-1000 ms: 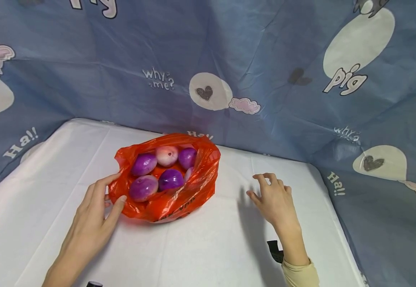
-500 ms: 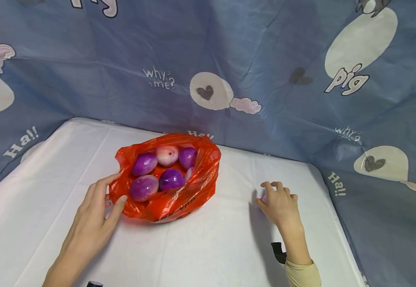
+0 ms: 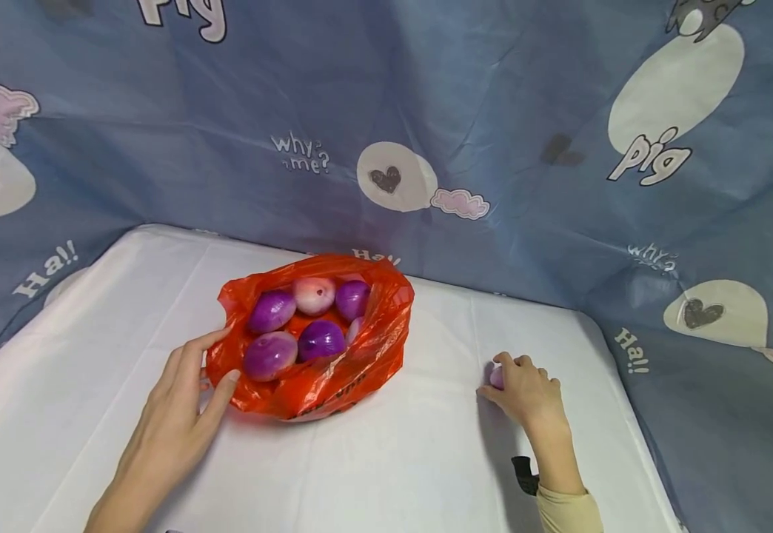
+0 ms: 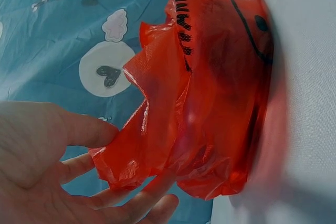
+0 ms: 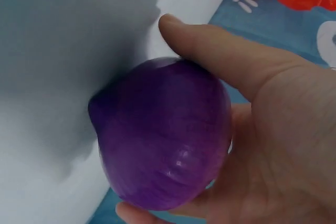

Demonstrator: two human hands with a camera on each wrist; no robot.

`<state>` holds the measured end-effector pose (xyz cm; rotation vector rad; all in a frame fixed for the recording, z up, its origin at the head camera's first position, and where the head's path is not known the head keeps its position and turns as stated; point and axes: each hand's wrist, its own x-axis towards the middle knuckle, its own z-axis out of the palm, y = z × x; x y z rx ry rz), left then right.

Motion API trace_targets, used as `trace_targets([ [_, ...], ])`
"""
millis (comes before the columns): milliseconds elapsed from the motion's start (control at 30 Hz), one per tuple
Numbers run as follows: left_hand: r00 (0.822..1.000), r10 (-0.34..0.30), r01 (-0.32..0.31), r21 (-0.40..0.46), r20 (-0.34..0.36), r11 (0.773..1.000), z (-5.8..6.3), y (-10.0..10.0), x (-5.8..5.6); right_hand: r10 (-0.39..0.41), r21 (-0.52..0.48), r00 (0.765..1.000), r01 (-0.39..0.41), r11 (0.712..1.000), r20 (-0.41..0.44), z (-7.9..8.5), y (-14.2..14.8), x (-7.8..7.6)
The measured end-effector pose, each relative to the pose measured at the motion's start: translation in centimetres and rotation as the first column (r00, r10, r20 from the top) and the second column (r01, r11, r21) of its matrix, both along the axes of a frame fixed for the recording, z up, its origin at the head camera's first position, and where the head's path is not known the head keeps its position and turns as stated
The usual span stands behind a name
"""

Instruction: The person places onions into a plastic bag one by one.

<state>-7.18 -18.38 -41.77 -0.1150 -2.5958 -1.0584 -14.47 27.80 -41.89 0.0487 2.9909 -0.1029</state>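
A red plastic bag point(image 3: 380, 355) lies with its mouth open, and several purple onions point(image 3: 270, 355) show inside it. On its left side is my left hand point(image 3: 176, 407), thumb and fingers spread about the bag's edge. The left wrist view has a flap of the bag point(image 4: 142, 140) between that thumb and the fingers, some of them seen through the red film. Well to the right, my right hand point(image 3: 526, 392) holds a single purple onion point(image 5: 163, 135). Its thumb lies along one side and its fingers curl round the other, with the pointed end of the onion toward the white cloth.
A white cloth point(image 3: 360, 474) covers the table. Blue printed fabric point(image 3: 493, 111) rises close behind the bag and along the right side. A black strap point(image 3: 525, 475) hangs at my right wrist.
My right hand has moved slightly right and toward me, and the onion now shows between its thumb and fingers. My left hand has stayed at the bag. The head view has tilted slightly.
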Motion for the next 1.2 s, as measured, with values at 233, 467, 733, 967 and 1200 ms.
trace_targets([
  [233,1.0,0.001,-0.001,0.004,0.016,1.0,0.0,0.1,-0.1,0.047,-0.022,0.999,-0.048,0.999,-0.027,1.2,-1.3,0.2],
  [467,1.0,-0.004,0.004,0.002,0.018,1.0,-0.2,0.2,0.1,0.071,-0.011,0.994,-0.072,0.997,-0.083,1.8,-2.3,0.9],
  [733,1.0,-0.006,0.006,0.007,-0.013,1.0,0.0,0.2,-0.1,0.116,0.004,0.973,-0.118,0.993,-0.2,3.0,-4.0,1.2],
  [967,1.0,-0.005,0.005,0.001,0.008,1.0,0.1,0.1,-0.1,0.16,0.017,0.949,-0.162,0.987,-0.271,4.1,-5.7,1.7],
  [1200,1.0,-0.007,0.007,0.002,0.014,1.0,0.1,0.1,-0.1,0.207,0.034,0.93,-0.206,0.978,-0.303,5.0,-7.0,2.4],
])
